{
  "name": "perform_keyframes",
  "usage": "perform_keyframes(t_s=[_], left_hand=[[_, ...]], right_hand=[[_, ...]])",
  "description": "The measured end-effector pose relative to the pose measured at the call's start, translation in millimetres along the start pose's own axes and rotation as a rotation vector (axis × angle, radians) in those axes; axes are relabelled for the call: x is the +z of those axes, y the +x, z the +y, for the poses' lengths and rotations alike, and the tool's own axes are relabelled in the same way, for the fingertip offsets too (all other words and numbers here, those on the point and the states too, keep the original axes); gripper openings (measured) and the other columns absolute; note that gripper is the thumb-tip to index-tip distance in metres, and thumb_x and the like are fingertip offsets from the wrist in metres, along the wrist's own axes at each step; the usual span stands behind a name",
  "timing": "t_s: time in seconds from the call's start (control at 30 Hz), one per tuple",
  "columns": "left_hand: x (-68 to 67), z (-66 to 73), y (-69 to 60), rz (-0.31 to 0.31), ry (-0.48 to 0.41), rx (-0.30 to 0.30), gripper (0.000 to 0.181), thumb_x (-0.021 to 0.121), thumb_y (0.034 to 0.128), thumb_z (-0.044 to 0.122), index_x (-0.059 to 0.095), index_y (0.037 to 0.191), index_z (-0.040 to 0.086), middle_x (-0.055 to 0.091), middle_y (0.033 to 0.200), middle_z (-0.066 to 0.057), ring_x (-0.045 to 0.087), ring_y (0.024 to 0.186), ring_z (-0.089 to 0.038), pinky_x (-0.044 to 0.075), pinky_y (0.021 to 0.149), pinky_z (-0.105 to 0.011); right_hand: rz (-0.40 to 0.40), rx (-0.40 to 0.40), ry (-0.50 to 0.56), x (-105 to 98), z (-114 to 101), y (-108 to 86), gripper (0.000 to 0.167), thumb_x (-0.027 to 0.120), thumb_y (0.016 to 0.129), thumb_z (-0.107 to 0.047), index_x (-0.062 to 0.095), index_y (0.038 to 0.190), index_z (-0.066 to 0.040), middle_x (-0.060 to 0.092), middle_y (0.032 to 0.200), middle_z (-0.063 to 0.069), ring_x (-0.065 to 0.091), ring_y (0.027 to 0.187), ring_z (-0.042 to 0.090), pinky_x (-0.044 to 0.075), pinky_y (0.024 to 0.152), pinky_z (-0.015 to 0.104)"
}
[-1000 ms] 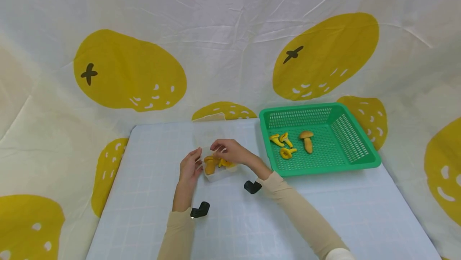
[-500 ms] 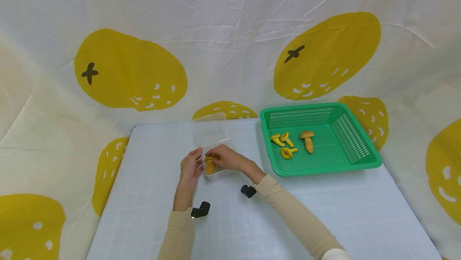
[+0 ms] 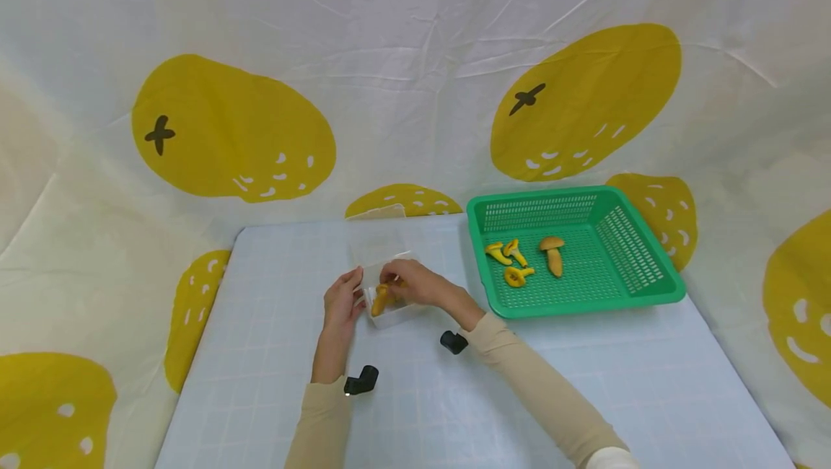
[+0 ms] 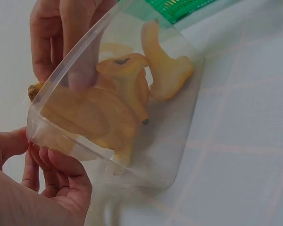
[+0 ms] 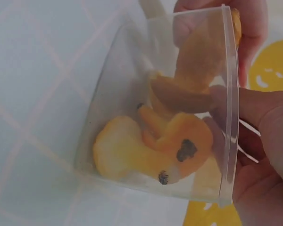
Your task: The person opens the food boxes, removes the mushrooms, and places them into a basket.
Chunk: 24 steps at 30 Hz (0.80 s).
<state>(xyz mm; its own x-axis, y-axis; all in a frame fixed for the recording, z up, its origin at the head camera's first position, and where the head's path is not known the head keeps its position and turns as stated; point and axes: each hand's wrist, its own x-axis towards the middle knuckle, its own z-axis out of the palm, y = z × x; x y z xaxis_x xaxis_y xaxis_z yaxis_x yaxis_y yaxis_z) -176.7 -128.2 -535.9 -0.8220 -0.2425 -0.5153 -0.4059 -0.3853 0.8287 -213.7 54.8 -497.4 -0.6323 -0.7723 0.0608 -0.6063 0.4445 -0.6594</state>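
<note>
A clear plastic box [image 3: 392, 320] stands on the table, its lid [image 3: 379, 242] folded back. My left hand [image 3: 340, 301] holds the box's left corner between thumb and curled fingers. Reaching in from above, my right hand [image 3: 418, 283] pinches a brown thick-stemmed mushroom [image 4: 89, 113]. That mushroom lies tilted near the left wall, its stem end at the rim in the left wrist view. Several yellow chanterelles [image 5: 120, 146] lie below and beside it, seen through the box wall. The right fingertips are partly hidden behind the cloudy plastic.
To the right stands a green perforated basket [image 3: 587, 303]. Inside are yellow chanterelles [image 3: 516, 276] and one brown mushroom [image 3: 552, 256]. A pale checked cloth [image 3: 273, 310] covers the table, and a patterned curtain [image 3: 415, 130] hangs behind it.
My right hand has dipped into the box and moved left onto the brown mushroom, which has turned to a tilt. My left hand stays on the box corner.
</note>
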Motion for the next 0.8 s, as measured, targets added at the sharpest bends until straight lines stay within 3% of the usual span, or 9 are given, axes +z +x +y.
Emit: perform_keyframes(t_s=[0.17,0.27,0.43,0.6,0.8], left_hand=[[-1.2,-1.2,0.1,0.005,0.008,0.008,0.039,0.069,0.1007,0.027,0.061,0.130,0.003,0.065,0.109,-0.004,0.060,0.089,-0.015,0.048,0.067,-0.022],[-1.4,-1.6,-0.1,0.001,0.011,0.008,0.038,0.069,0.1005,0.029,0.062,0.129,0.004,0.064,0.109,-0.003,0.060,0.089,-0.015,0.049,0.069,-0.023],[-0.8,-1.7,0.3,-0.012,0.027,0.007,0.040,0.068,0.1011,0.030,0.062,0.131,0.004,0.063,0.116,-0.005,0.060,0.090,-0.014,0.049,0.071,-0.022],[-0.6,-1.8,-0.3,-0.005,0.038,0.019,0.041,0.068,0.1014,0.030,0.061,0.132,0.003,0.060,0.118,-0.006,0.059,0.091,-0.015,0.048,0.069,-0.022],[-1.6,-2.7,-0.7,0.015,0.063,0.034,0.038,0.068,0.1010,0.030,0.062,0.129,0.005,0.057,0.116,-0.005,0.057,0.088,-0.013,0.048,0.068,-0.022]], right_hand=[[-0.040,-0.007,-0.027,1.3,-2.5,-0.5,0.020,0.069,0.095,0.004,0.068,0.115,0.005,0.070,0.114,0.015,0.063,0.104,0.027,0.051,0.098,0.034],[-0.098,-0.025,-0.059,4.7,-4.8,1.9,0.025,0.074,0.093,0.001,0.071,0.117,0.004,0.071,0.117,0.014,0.063,0.105,0.026,0.050,0.099,0.032],[-0.117,-0.022,-0.115,7.8,-6.8,3.5,0.023,0.077,0.092,-0.008,0.075,0.114,-0.003,0.072,0.114,0.008,0.062,0.105,0.021,0.049,0.100,0.028],[-0.071,-0.023,-0.118,4.1,-6.9,-0.8,0.023,0.072,0.097,-0.009,0.073,0.120,-0.005,0.071,0.117,0.004,0.060,0.109,0.020,0.047,0.103,0.030],[0.063,-0.037,0.071,-6.1,-4.6,-10.7,0.028,0.070,0.099,-0.010,0.066,0.125,-0.001,0.069,0.119,0.009,0.062,0.108,0.024,0.050,0.102,0.042]])
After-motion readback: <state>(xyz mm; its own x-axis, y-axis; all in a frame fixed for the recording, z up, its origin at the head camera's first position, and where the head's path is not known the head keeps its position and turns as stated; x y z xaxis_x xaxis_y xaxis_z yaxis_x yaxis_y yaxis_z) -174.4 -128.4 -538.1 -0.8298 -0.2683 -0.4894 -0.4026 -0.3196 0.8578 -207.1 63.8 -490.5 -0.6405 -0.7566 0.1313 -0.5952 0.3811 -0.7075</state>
